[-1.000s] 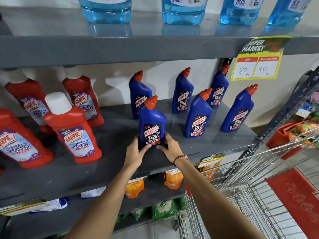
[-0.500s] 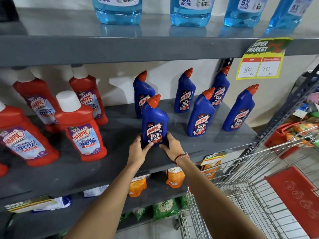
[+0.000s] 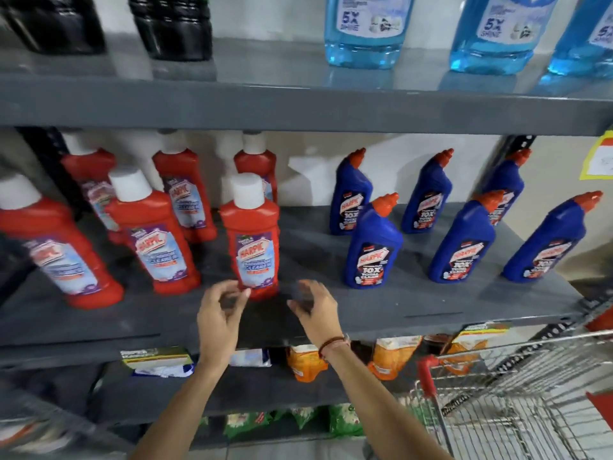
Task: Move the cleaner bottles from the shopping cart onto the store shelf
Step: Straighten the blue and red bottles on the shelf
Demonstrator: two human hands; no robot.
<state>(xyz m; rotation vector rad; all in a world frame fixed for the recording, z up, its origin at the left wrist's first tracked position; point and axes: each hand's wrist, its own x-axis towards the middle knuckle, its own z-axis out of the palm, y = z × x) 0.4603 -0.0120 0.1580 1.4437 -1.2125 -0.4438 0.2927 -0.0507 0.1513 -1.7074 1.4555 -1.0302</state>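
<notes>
Blue cleaner bottles (image 3: 373, 247) upright on shelf (image 3: 398, 303), red bottle (image 3: 253, 240) before both empty, released grips, left hand (image 3: 220, 313), right hand (image 3: 316, 310)

I read "HARPIC … CLEANER" on the red bottle (image 3: 254, 257) just above my left fingertips (image 3: 239, 295), "HARPIC 10X" on the blue bottle (image 3: 373, 257) up-right of my right fingers (image 3: 298, 305), and "5X SHINE" on the light-blue bottle (image 3: 366, 28) far above.

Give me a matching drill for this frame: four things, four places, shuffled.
Things:
1. red bottles
2. dark blue bottles
3. light blue bottles
4. orange pouches

Places:
A. top shelf, right part
B. middle shelf, left part
C. shelf below the hands
D. middle shelf, right part

Pairs: 1-B, 2-D, 3-A, 4-C
</notes>
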